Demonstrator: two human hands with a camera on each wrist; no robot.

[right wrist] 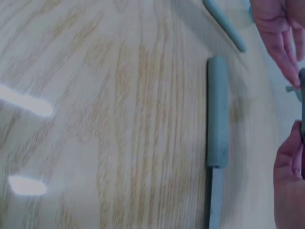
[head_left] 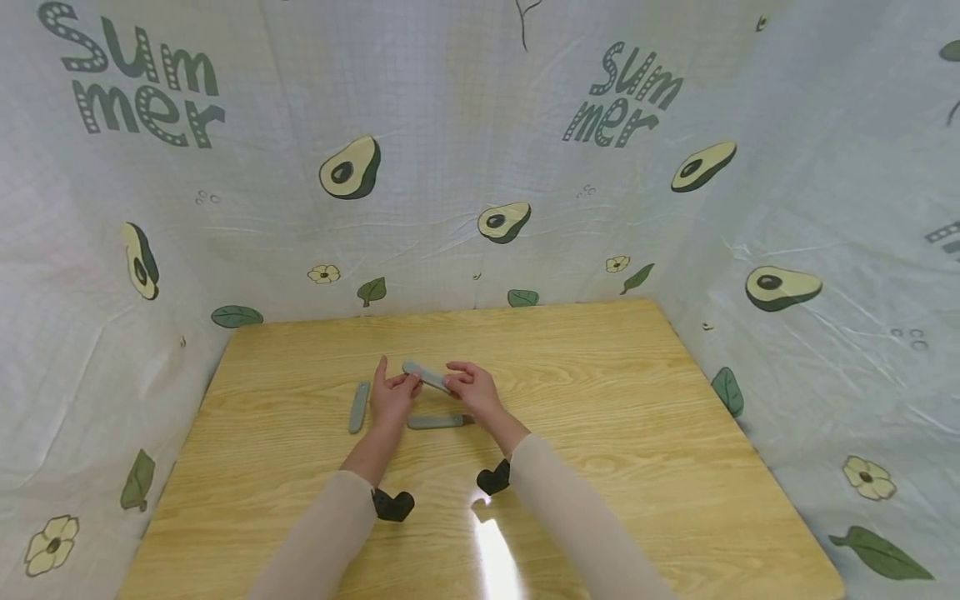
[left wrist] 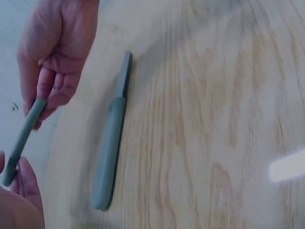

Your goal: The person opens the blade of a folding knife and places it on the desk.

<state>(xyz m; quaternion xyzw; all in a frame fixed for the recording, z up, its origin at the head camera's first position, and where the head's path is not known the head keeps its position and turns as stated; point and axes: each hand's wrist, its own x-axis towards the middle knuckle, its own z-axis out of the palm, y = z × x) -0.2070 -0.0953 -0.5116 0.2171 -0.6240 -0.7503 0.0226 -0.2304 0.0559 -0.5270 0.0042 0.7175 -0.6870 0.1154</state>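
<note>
Both hands hold one slim grey-green knife handle (head_left: 427, 375), raised above the table; no blade shows on it. My left hand (head_left: 393, 400) pinches its left end between thumb and fingers. At the other end, the fingertips of my right hand (head_left: 477, 392) grip it. Below the hands lies a knife (left wrist: 110, 148) with a matching handle and a narrow metal blade, which points to the right in the head view. Another grey-green handle (head_left: 359, 407) lies to the left of my left hand, and no blade can be seen on it.
The wooden table (head_left: 600, 400) reaches around the hands on all sides. A white cloth (head_left: 435, 92) printed with avocados hangs behind and beside it. Dark wrist-camera mounts (head_left: 393, 505) stick out near the sleeves. Bright light reflects off the front of the table.
</note>
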